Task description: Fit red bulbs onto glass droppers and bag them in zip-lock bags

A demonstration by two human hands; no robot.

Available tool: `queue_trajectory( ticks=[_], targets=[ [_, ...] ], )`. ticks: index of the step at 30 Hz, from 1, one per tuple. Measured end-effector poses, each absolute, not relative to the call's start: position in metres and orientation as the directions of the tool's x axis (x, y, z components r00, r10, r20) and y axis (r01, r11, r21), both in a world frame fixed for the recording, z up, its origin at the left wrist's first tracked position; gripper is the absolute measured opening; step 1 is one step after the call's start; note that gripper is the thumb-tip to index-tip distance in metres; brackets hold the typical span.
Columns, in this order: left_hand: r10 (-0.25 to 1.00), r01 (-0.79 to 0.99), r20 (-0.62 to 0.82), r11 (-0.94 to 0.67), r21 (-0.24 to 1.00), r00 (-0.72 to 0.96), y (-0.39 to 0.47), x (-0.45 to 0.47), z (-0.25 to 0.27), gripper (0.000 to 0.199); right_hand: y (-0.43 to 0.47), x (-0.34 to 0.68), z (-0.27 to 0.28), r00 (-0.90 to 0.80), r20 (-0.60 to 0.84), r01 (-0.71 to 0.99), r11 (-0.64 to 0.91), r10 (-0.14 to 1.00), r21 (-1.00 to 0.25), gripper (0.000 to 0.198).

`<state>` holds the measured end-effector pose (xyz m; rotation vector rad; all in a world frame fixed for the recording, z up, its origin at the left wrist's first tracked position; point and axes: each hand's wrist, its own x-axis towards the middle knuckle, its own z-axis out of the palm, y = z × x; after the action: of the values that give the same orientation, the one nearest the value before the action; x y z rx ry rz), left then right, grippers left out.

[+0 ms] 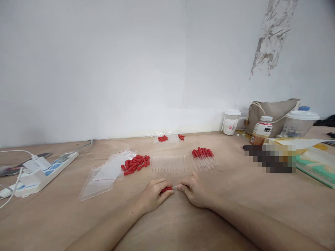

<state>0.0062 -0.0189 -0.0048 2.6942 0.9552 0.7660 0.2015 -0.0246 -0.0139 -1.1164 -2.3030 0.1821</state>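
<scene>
Over the tabletop (pixel 162 237), the left hand (pixel 156 196), fingers curled, gripped a seemingly soft red bulb (pixel 166 189); the right hand (pixel 195 191) pinched its clear tube (pixel 175 187), likely light, fragile and best held near the bulb.

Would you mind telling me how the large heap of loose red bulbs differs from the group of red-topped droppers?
The loose red bulbs show no attached tubes, while the red-topped droppers have clear tubes. The loose red bulbs lie jumbled at mixed angles; the red-topped droppers lie roughly side by side, bulbs at the far end. Both rest on the brown tabletop and show red bulbs.
</scene>
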Motion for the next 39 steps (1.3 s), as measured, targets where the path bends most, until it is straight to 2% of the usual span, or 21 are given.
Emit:
queue_trajectory(
  ticks=[4, 8, 12, 14, 16, 20, 23, 29, 35, 39],
  targets=[
    [0.662, 0.565, 0.462, -0.748, 0.349, 0.59, -0.018, 0.007, -0.004, 0.022, -0.021, 0.204, -0.011, -0.498, 0.451, 0.656, 0.662, 0.74, -0.362, 0.027],
    [0.702, 0.549, 0.472, -0.712, 0.439, 0.533, -0.016, 0.007, -0.003, 0.022, -0.02, 0.207, -0.009, -0.542, 0.487, 0.598, 0.722, 0.685, -0.35, 0.024],
    [0.759, 0.551, 0.456, -0.651, 0.522, 0.464, -0.014, 0.005, -0.006, 0.019, -0.022, 0.214, -0.004, -0.552, 0.469, 0.68, 0.698, 0.69, -0.227, 0.022],
    [0.786, 0.583, 0.448, -0.617, 0.528, 0.426, -0.013, 0.004, -0.007, 0.028, -0.02, 0.221, 0.0, -0.489, 0.472, 0.753, 0.629, 0.733, -0.195, 0.021],
    [0.807, 0.606, 0.425, -0.589, 0.534, 0.41, -0.013, 0.004, -0.007, 0.032, -0.013, 0.229, 0.004, -0.337, 0.486, 0.827, 0.5, 0.806, -0.256, 0.019],
    [0.808, 0.614, 0.377, -0.589, 0.526, 0.452, -0.015, 0.006, -0.004, 0.024, 0.013, 0.246, 0.01, 0.046, 0.389, 0.882, 0.146, 0.92, -0.448, 0.025],
    [0.799, 0.621, 0.368, -0.601, 0.502, 0.476, -0.017, 0.007, -0.002, 0.019, 0.034, 0.249, 0.011, 0.166, 0.325, 0.897, -0.005, 0.931, -0.442, 0.038],
    [0.79, 0.615, 0.371, -0.613, 0.496, 0.488, -0.015, 0.005, -0.004, 0.017, 0.055, 0.235, 0.003, 0.224, 0.362, 0.939, -0.1, 0.905, -0.33, 0.037],
    [0.781, 0.61, 0.349, -0.623, 0.489, 0.518, -0.016, 0.005, -0.001, 0.013, 0.056, 0.224, -0.006, 0.218, 0.422, 0.946, -0.084, 0.88, -0.314, 0.049],
    [0.774, 0.603, 0.359, -0.632, 0.487, 0.521, -0.017, 0.006, 0.0, 0.014, 0.053, 0.226, -0.005, 0.22, 0.437, 0.949, -0.088, 0.872, -0.303, 0.047]
  ],
)
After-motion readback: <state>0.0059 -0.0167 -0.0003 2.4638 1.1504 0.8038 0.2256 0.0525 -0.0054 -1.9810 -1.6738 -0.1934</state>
